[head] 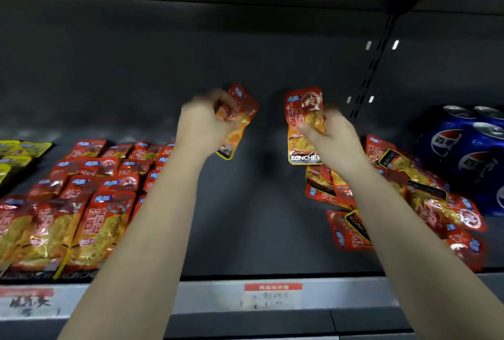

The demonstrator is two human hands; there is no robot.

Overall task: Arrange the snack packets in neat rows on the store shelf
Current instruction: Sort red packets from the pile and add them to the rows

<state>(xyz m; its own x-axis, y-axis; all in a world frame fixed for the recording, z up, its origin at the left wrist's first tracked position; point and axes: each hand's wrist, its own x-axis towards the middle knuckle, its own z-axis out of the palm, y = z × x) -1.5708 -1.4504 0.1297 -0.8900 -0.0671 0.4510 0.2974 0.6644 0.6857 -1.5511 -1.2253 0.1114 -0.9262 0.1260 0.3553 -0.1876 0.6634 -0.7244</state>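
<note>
Both my hands are raised over the dark shelf, each gripping a red-and-orange snack packet. My left hand holds one packet tilted to the right. My right hand holds another packet upright, its front facing me. On the shelf's left, red packets lie in overlapping rows. A loose, jumbled pile of the same packets lies on the right, partly hidden by my right forearm.
Yellow packets lie at the far left. A pack of blue cola cans stands at the right, behind the pile. Price labels sit on the shelf's front edge. A bare strip of shelf runs between the rows and the pile.
</note>
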